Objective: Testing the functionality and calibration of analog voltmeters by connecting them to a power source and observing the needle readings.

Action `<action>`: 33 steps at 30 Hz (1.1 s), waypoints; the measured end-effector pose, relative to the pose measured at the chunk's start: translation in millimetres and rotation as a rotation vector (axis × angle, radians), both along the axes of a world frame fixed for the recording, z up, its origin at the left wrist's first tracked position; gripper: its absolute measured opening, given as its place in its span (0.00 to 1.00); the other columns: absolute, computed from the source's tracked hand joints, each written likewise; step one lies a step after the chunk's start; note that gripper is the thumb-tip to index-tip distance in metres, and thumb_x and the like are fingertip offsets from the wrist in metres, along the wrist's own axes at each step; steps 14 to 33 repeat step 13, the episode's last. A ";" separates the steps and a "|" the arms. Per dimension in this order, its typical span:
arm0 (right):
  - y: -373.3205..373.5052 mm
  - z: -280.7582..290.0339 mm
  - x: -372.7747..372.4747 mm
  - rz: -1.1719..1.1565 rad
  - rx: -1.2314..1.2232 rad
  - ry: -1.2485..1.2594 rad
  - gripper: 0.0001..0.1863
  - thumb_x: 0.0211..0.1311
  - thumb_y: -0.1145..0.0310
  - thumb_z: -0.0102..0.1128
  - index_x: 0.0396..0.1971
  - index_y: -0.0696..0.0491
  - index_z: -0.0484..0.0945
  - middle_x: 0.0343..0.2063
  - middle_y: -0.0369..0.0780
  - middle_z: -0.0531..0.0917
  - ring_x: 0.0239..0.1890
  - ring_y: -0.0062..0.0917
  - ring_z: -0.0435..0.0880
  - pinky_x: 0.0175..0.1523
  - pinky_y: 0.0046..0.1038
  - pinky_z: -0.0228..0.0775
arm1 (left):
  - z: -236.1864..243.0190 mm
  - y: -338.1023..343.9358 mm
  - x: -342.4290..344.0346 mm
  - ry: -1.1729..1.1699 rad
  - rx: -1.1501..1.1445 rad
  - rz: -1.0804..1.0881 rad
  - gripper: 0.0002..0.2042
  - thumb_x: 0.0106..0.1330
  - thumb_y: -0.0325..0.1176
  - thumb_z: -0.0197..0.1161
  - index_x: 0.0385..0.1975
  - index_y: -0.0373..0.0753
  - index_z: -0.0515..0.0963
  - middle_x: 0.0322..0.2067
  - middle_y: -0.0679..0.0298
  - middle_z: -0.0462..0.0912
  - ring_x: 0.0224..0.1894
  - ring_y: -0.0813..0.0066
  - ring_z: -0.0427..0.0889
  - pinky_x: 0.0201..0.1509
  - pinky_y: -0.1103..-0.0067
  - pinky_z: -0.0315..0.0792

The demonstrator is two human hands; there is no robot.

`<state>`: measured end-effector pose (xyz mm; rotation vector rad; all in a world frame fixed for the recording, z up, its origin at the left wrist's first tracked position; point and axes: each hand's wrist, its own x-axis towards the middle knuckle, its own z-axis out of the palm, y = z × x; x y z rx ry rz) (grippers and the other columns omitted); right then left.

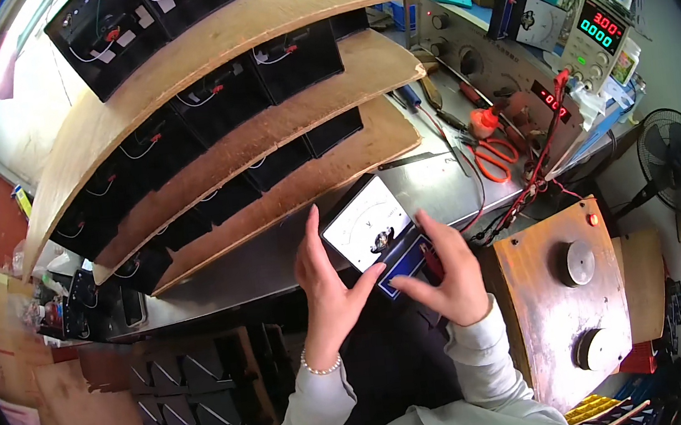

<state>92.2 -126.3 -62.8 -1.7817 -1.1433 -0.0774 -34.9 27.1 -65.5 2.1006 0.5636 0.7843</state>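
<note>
In front of me, at the bench's front edge, is an analog meter (364, 220) with a white dial, a black case and a blue-bordered lower part. It tilts toward the upper left. My left hand (326, 294) grips its left side, with straight fingers along the edge and the thumb at the lower corner. Around the right side my right hand (453, 275) is closed, its thumb on the blue-bordered lower part. Something small and red (433, 262) shows beside the right fingers; its kind is unclear. The underside of the meter is hidden.
Tiered wooden shelves (285, 164) hold several black meter cases (222, 96) at left. Orange-handled scissors (496, 159), red leads and a power supply (596, 36) with a lit display crowd the right. A wooden box (548, 298) with two metal knobs stands near my right arm. A fan (674, 158) stands beyond.
</note>
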 end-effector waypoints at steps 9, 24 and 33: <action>-16.6 -15.4 -27.9 -0.220 0.148 0.502 0.17 0.52 0.76 0.76 0.41 0.60 0.80 0.36 0.42 0.83 0.32 0.23 0.85 0.38 0.23 0.78 | 15.5 24.6 9.6 -0.076 -0.291 -0.236 0.54 0.55 0.21 0.74 0.76 0.46 0.40 0.62 0.46 0.66 0.59 0.60 0.78 0.59 0.68 0.78; -15.7 -25.8 -43.4 -0.223 0.183 0.753 0.15 0.57 0.74 0.74 0.43 0.58 0.79 0.38 0.39 0.86 0.32 0.23 0.87 0.38 0.21 0.79 | 17.1 31.6 12.3 -0.072 -0.280 -0.342 0.54 0.57 0.21 0.73 0.77 0.47 0.39 0.64 0.49 0.65 0.63 0.61 0.74 0.63 0.66 0.74; -15.7 -25.8 -43.4 -0.223 0.183 0.753 0.15 0.57 0.74 0.74 0.43 0.58 0.79 0.38 0.39 0.86 0.32 0.23 0.87 0.38 0.21 0.79 | 17.1 31.6 12.3 -0.072 -0.280 -0.342 0.54 0.57 0.21 0.73 0.77 0.47 0.39 0.64 0.49 0.65 0.63 0.61 0.74 0.63 0.66 0.74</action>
